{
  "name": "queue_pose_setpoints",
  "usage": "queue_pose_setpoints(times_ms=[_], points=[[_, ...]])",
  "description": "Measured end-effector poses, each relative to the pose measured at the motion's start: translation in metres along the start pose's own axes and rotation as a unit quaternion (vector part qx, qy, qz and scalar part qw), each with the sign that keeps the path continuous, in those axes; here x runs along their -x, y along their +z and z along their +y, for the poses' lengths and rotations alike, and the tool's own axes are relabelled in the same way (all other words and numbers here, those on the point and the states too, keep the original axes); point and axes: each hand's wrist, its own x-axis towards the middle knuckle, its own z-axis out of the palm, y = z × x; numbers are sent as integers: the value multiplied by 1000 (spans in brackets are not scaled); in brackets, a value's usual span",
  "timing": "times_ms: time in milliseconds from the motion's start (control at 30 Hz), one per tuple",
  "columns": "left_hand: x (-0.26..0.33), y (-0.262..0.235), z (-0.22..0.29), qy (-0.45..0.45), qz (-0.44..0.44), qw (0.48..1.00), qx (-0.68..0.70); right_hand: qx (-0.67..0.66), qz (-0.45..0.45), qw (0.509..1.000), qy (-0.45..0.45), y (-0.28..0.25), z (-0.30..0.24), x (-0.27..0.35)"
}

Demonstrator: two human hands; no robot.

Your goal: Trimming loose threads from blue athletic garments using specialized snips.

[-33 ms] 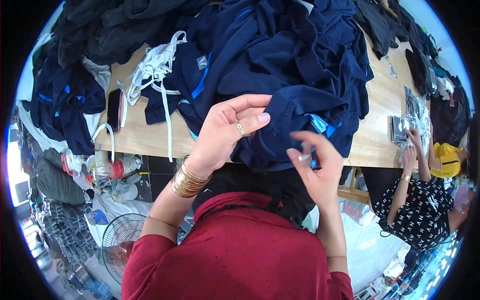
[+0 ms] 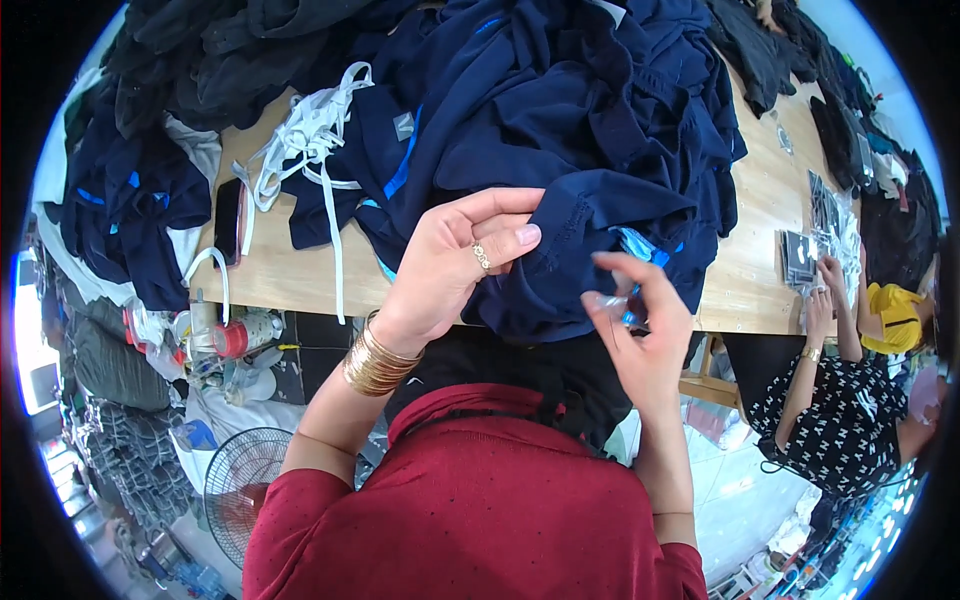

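My left hand (image 2: 455, 262) pinches the stitched edge of a navy blue garment (image 2: 575, 215) between thumb and fingers. The garment's hem hangs over the table's front edge. To the right, my right hand (image 2: 645, 325) stays apart from that edge, fingers curled round a small shiny thing with blue on it (image 2: 628, 312); its kind is hard to make out. Light-blue lining or trim (image 2: 640, 245) shows in the cloth just above my right fingers. Behind both hands rises a heap of navy garments (image 2: 580, 100).
White cords (image 2: 318, 130) lie tangled on the wooden table (image 2: 750, 285), near a phone (image 2: 229, 222). Dark clothes (image 2: 220, 70) are heaped far left. A fan (image 2: 245, 490) stands on the floor at left. At right, a co-worker's hands (image 2: 822, 295) handle small packets (image 2: 798, 258).
My right hand has shifted slightly right and down, away from the pinched cloth edge. My left hand keeps its hold in the same place.
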Motion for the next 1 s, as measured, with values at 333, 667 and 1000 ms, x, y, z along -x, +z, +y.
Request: queue_pose_setpoints(times_ms=[333, 667, 1000], points=[[-3, 16, -7, -12, 42, 993, 109, -63, 88, 994, -19, 7, -6, 2], [-3, 5, -22, -20, 55, 992, 116, -79, -15, 996, 48, 8, -1, 3], [4, 9, -35, -66, 27, 997, 32, 232, -24, 972, -20, -43, 44, 14]])
